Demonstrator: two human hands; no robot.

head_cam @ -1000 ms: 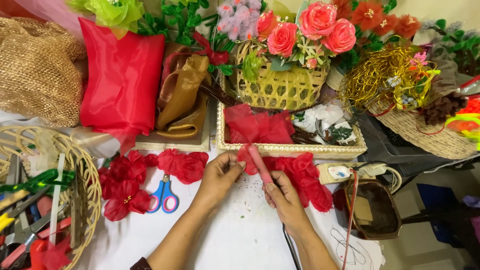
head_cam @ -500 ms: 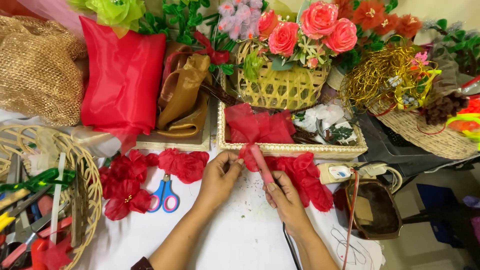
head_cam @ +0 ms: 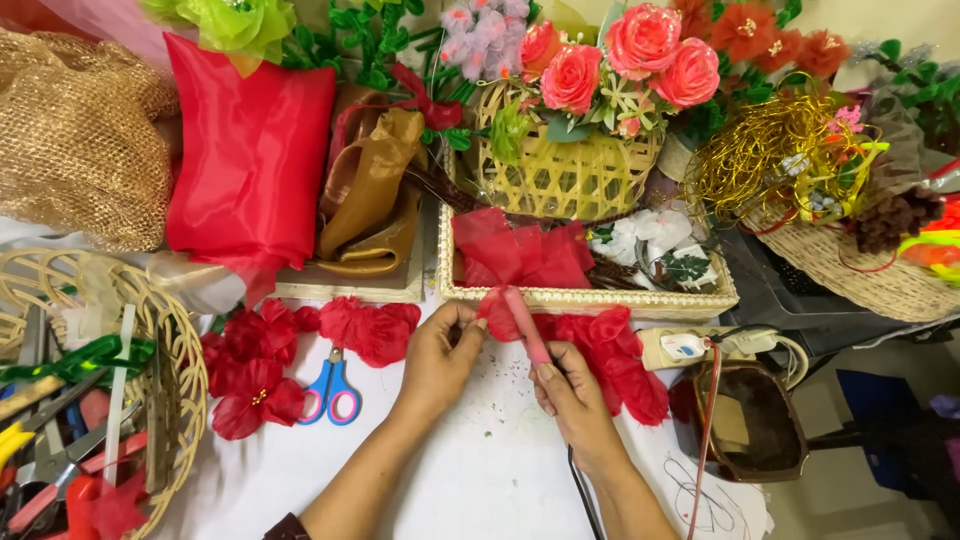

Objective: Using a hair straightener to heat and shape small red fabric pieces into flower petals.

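Note:
My right hand [head_cam: 570, 393] grips a pink rod-shaped tool [head_cam: 527, 326] whose black cord runs down toward me. Its tip points up into a small red fabric piece [head_cam: 494, 305]. My left hand [head_cam: 440, 352] pinches that fabric piece from the left, fingertips touching it. Both hands work over the white tabletop [head_cam: 480, 470], just in front of a shallow woven tray [head_cam: 590, 296] holding more red fabric [head_cam: 525, 255].
Red fabric flowers [head_cam: 262, 365] and blue-handled scissors [head_cam: 332, 388] lie to the left. A wicker basket of tools [head_cam: 160, 400] sits at far left. A flower basket [head_cam: 570, 165], red cloth bundle [head_cam: 248, 165] and a brown container [head_cam: 745, 425] surround the work spot.
The hands stay almost in place. My left fingers have shifted slightly on the red fabric at the tool's tip.

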